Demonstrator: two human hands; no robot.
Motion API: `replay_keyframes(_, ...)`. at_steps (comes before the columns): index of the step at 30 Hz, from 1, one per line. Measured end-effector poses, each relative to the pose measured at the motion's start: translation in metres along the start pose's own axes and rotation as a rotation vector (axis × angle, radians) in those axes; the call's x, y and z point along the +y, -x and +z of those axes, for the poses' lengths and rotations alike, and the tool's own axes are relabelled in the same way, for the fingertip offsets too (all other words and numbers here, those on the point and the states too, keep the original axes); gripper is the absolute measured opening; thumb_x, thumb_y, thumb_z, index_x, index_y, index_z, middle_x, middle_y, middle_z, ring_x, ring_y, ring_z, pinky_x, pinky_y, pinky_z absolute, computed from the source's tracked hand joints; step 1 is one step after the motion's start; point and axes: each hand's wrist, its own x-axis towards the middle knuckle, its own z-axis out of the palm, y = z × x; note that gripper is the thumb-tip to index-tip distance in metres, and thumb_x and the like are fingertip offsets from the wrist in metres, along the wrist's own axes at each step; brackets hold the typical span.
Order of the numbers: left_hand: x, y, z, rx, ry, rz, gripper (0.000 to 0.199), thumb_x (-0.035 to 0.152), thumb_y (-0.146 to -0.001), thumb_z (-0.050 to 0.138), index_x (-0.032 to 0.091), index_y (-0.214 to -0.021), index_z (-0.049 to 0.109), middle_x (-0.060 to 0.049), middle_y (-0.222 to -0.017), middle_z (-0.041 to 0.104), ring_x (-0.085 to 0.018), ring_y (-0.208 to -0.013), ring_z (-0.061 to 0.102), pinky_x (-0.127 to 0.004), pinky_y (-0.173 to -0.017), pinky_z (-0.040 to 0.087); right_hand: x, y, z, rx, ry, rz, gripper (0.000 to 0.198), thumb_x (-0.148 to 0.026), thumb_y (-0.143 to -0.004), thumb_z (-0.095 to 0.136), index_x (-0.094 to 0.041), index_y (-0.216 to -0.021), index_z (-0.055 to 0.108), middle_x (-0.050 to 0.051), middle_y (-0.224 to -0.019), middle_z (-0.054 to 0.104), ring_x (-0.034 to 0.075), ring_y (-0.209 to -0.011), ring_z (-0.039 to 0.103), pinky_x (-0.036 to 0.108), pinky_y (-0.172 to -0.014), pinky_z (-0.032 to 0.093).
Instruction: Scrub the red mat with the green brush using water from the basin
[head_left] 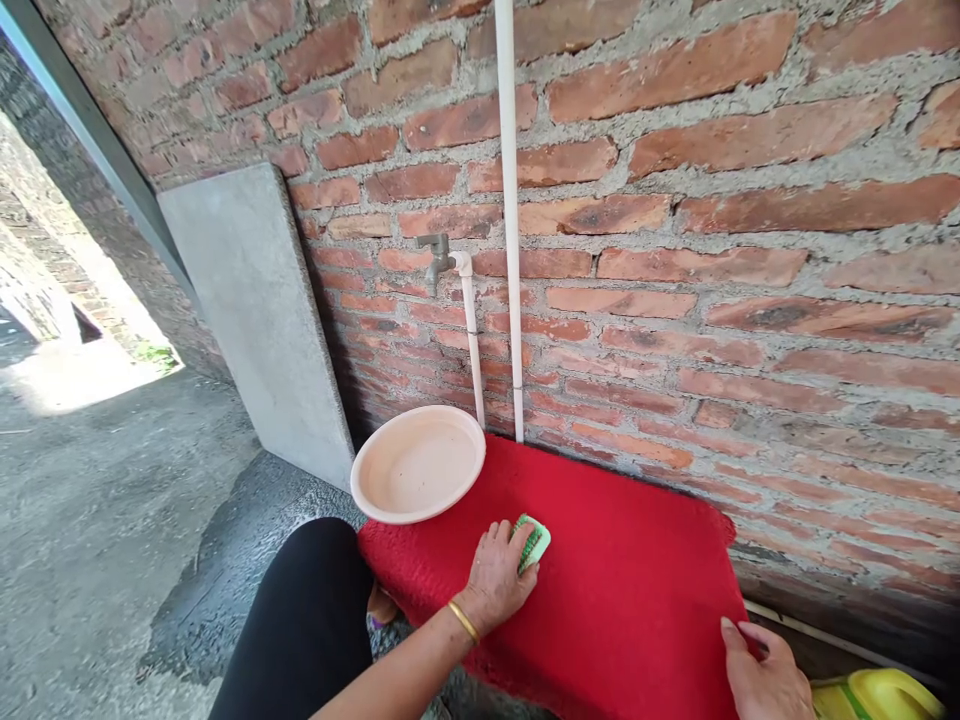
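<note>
No readable text, labels, numbers, signs

Matt, fuzzy cloth (622,570); smooth plastic basin (420,468)

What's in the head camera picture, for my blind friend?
A person's left hand holds a green brush on red cloth; the right hand is at the cloth's edge. A pale basin sits near a brick wall with a tap.

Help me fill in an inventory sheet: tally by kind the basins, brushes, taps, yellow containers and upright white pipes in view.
Basin: 1
Brush: 1, held in the left hand
Tap: 1
Yellow container: 1, partly cut off by the frame
Upright white pipes: 2
Total: 6
</note>
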Motion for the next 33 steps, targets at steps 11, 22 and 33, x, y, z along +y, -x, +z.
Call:
replay_keyframes(11, 0.075, 0.048, 0.041, -0.404, 0.302, 0.365, 0.070, 0.060, -0.079, 0.067, 0.039, -0.142, 0.045, -0.006, -0.137, 0.056, -0.033, -0.125, 0.053, -0.054, -0.111, 0.040, 0.004, -0.005, 0.000, 0.001, 0.001, -0.008, 0.058, -0.068, -0.082, 0.041, -0.022, -0.110, 0.063, 0.018, -0.098, 0.068, 0.037, -0.094, 0.068, 0.048, -0.076, 0.054)
replay_keyframes(22, 0.031, 0.013, -0.019, -0.134, 0.182, 0.168, 0.056, 0.037, -0.083, 0.063, 0.032, -0.137, 0.050, -0.006, -0.131, 0.059, -0.028, -0.117, 0.054, -0.047, -0.112, 0.039, 0.003, -0.002, 0.002, 0.061, -0.021, -0.004, 0.049, -0.062, -0.079, 0.049, -0.026, -0.109, 0.066, 0.014, -0.088, 0.070, 0.036, -0.087, 0.069, 0.051, -0.073, 0.054)
replay_keyframes(33, -0.008, 0.000, -0.012, -0.036, -0.014, -0.011, 0.052, 0.030, -0.085, 0.057, 0.028, -0.136, 0.052, -0.009, -0.120, 0.059, -0.029, -0.111, 0.054, -0.045, -0.102, 0.045, 0.005, -0.005, 0.005, 0.052, -0.021, 0.003, 0.051, -0.064, -0.079, 0.047, -0.027, -0.111, 0.065, 0.015, -0.094, 0.069, 0.038, -0.089, 0.068, 0.052, -0.071, 0.055)
